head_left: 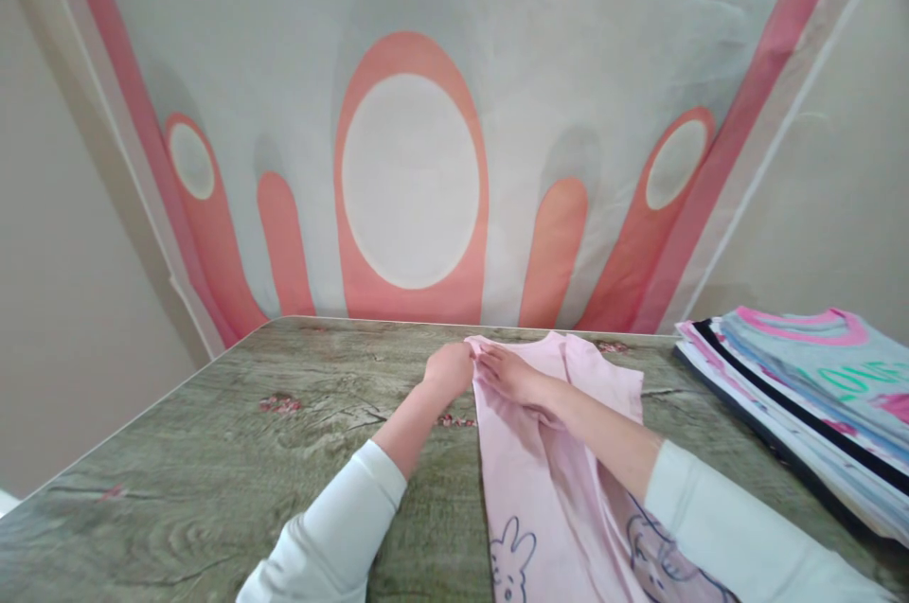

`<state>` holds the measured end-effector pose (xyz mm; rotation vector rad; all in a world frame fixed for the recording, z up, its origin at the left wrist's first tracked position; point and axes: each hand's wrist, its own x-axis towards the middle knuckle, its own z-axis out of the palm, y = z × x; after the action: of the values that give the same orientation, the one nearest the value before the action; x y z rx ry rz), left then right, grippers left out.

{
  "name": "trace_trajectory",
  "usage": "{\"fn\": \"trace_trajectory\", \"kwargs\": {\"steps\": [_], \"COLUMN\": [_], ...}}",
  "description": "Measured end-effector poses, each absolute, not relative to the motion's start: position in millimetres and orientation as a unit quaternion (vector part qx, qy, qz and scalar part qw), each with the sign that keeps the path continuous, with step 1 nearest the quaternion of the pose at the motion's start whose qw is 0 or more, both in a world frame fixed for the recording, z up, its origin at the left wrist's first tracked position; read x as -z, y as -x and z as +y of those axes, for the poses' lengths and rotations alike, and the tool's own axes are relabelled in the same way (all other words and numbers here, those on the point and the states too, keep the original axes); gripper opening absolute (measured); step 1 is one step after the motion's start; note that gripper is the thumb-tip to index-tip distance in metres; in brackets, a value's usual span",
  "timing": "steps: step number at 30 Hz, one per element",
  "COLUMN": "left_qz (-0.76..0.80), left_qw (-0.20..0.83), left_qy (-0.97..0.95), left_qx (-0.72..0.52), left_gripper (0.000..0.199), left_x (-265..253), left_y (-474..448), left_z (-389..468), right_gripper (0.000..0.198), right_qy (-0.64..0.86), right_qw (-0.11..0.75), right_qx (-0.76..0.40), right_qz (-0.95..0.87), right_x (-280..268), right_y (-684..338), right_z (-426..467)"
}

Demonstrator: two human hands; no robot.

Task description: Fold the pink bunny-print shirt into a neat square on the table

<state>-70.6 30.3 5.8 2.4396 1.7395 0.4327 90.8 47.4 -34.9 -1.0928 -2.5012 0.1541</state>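
Both arms are reaching forward across the table (213, 433), sleeves pale and pushed back from the wrists. The left hand (449, 366) is curling shut, pinching the far left corner of the pink shirt (540, 480). The right hand (512, 374) is lying flat and open on the shirt's top edge, fingers stretched toward the left hand, the 2 nearly touching. The shirt is lying along the table's middle, running back toward the person, with a rabbit drawing at its near end. The table is showing a grey-green wood grain. A stack (816, 395) of folded clothes is sitting at the right edge. A grey cloth (412, 63) with coral ovals is hanging behind.
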Motion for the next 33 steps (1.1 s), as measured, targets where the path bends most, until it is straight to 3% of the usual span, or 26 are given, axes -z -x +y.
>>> {"fn": "trace_trajectory", "kwargs": {"steps": [4,11,19,33], "left_qz": [0.554,0.489,0.439,0.394], "left_qw": [0.057,0.097,0.136,0.165], "left_qy": [-0.803,-0.829,-0.844,-0.883], "left_qx": [-0.214,-0.253,-0.277,-0.194], "left_gripper": [0.025,0.017,0.022,0.023], "left_x": [-3,9,10,7], "left_y": [103,105,102,98], "left_z": [62,95,104,128], "right_gripper": [0.052,0.054,0.055,0.055], "right_qy": [0.431,0.44,0.44,0.439], "right_qw": [0.189,0.172,0.175,0.188], "right_qx": [-0.054,-0.075,-0.06,-0.072], "right_qz": [-0.881,-0.878,-0.879,-0.876], "right_x": [38,31,32,31], "right_y": [-92,-93,-93,-94], "right_z": [33,29,30,30]}}
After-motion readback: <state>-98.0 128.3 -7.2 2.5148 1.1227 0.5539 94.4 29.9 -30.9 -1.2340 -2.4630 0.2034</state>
